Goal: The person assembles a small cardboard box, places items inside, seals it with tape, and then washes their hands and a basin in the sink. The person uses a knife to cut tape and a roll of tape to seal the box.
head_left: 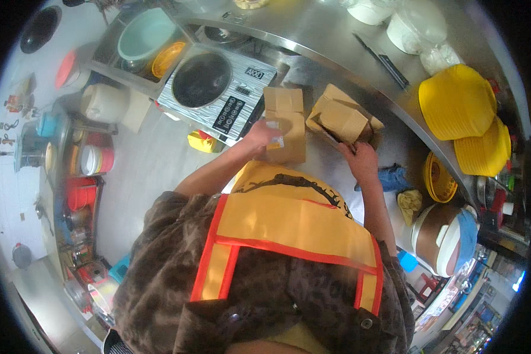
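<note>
My left hand (265, 135) grips the left side of a tall brown cardboard box (292, 139) that bears a small printed label. My right hand (362, 161) has hold of the lower edge of a second brown cardboard box (343, 117), which is tilted and has its flaps folded loosely. A narrow gap separates the two boxes, both in front of my yellow apron (292, 221) with red trim. Just left of the first box is an induction cooker (256, 97) with a wood-grain top and a round dark plate. My left fingertips partly cover the label.
A steel counter (318, 26) curves across the far side, bearing a black-handled knife (382, 62) and stacked yellow trays (458, 101). A blue cloth (387, 178) lies right of my right hand, near a lidded bucket (444, 239). A shelf of tubs (97, 159) stands at left.
</note>
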Available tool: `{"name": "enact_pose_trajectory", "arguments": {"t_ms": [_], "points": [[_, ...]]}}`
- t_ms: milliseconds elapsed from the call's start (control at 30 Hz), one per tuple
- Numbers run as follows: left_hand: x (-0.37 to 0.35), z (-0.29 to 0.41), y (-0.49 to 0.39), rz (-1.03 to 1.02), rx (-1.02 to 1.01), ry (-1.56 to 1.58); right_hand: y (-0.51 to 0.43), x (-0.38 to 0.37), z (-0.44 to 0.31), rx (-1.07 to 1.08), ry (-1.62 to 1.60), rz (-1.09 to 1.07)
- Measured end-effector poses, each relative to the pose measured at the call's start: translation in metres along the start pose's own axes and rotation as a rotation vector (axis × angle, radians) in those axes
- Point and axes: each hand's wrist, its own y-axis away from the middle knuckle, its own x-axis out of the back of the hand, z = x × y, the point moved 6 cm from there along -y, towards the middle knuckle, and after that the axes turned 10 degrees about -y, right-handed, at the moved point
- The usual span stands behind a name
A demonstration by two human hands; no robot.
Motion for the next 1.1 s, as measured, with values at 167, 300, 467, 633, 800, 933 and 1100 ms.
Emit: {"name": "enact_pose_trajectory", "arguments": {"t_ms": [167, 300, 467, 633, 800, 933, 1100], "points": [[-0.036, -0.004, -0.031, -0.112, 0.007, 0.021, 0.023, 0.049, 0.033, -0.124, -0.039, 0.012], [-0.071, -0.025, -0.080, -0.091, -0.025, -0.032, 0.051, 0.108, 0.035, -0.061, 0.000, 0.197], [-0.096, 0.004, -0.101, 0.097, -0.096, -0.614, 0.080, 0.163, -0.003, -0.071, -0.255, 0.194], [-0.090, 0.076, -0.060, 0.003, -0.363, -0.143, 0.078, 0.143, 0.017, -0.141, -1.241, 0.367], [-0.098, 0.161, 0.035, -0.439, -0.309, 0.330, 0.034, 0.059, -0.010, -0.254, -1.846, -0.021], [-0.073, 0.179, 0.068, -0.495, -0.415, 0.410, 0.011, -0.009, -0.041, -0.386, -1.958, -0.286], [-0.022, 0.180, 0.086, -0.414, -0.650, -0.025, 0.002, -0.049, -0.069, -0.271, -2.189, -0.710]]}}
